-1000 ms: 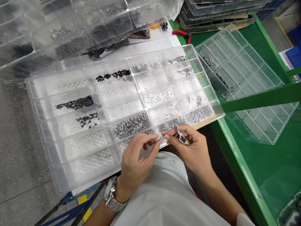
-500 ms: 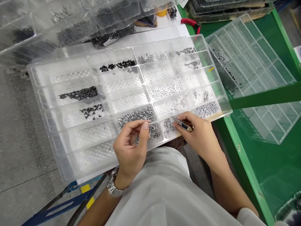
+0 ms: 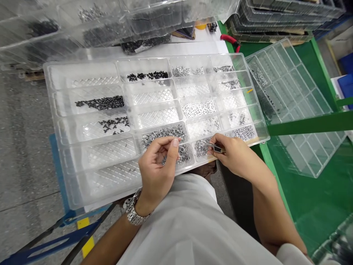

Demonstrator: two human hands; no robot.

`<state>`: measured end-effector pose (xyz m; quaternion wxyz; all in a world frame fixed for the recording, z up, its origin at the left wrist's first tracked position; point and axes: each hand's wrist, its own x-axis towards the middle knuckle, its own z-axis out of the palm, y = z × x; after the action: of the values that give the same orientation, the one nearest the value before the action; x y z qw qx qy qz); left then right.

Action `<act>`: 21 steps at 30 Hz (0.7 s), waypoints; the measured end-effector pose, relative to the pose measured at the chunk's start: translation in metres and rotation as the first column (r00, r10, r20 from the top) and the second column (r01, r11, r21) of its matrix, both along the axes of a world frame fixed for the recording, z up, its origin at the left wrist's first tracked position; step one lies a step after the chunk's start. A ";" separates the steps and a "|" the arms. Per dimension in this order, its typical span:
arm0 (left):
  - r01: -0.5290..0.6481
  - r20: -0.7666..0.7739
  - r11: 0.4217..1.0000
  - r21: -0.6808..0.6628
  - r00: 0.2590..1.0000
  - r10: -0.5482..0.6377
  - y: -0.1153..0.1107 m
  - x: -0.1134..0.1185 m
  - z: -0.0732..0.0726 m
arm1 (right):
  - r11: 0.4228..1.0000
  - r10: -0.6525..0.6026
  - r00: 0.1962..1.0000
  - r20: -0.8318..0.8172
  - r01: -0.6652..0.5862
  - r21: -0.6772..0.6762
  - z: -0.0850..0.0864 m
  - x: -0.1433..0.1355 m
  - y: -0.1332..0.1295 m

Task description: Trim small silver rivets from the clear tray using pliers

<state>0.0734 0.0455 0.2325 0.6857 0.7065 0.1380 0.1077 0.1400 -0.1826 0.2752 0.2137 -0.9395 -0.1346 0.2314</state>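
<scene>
My right hand (image 3: 234, 154) is closed around a pair of tweezers (image 3: 217, 148), whose tips point left over a compartment of small silver screws (image 3: 200, 148). My left hand (image 3: 158, 165) is held in a pinch, thumb against forefinger, above the near edge of the clear divided tray (image 3: 52, 154). Whatever lies between those fingertips is too small to make out. Behind the left hand are compartments with longer silver screws (image 3: 165, 134) and more silver screws (image 3: 184, 152), partly covered by the fingers.
Other compartments hold black screws (image 3: 103, 103) and white-silver pieces (image 3: 199, 108). Stacked clear boxes (image 3: 154, 22) stand behind. To the right, another divided tray (image 3: 292, 81) lies by a green frame (image 3: 311, 127). Red-handled pliers (image 3: 230, 38) rest at the back.
The camera view has shifted slightly, so the tray sits a little differently in the picture. Both hands keep nearly the same pose over the tray; the tweezers stay in my right hand.
</scene>
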 end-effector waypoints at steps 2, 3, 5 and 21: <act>0.007 0.006 1.000 -0.006 1.000 -0.007 0.000 0.000 0.000 | 0.997 -0.020 0.999 -0.045 0.023 0.076 0.005 0.002 -0.003; 0.010 0.008 1.000 -0.005 1.000 -0.010 0.001 0.000 0.000 | 0.992 -0.036 0.997 -0.072 0.045 0.122 0.007 0.002 -0.005; 0.019 0.011 1.000 -0.002 1.000 -0.019 0.001 0.000 0.000 | 0.973 -0.072 0.991 -0.116 0.095 0.211 0.011 0.001 -0.010; 0.311 0.193 0.881 0.356 0.898 -0.395 -0.006 0.004 -0.006 | 0.686 -0.412 0.906 -0.095 0.377 0.622 -0.012 -0.024 0.003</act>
<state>0.0777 0.0391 0.2261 0.5834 0.8002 -0.1043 0.0921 0.1165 -0.1799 0.2634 0.5550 -0.8261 -0.0041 0.0971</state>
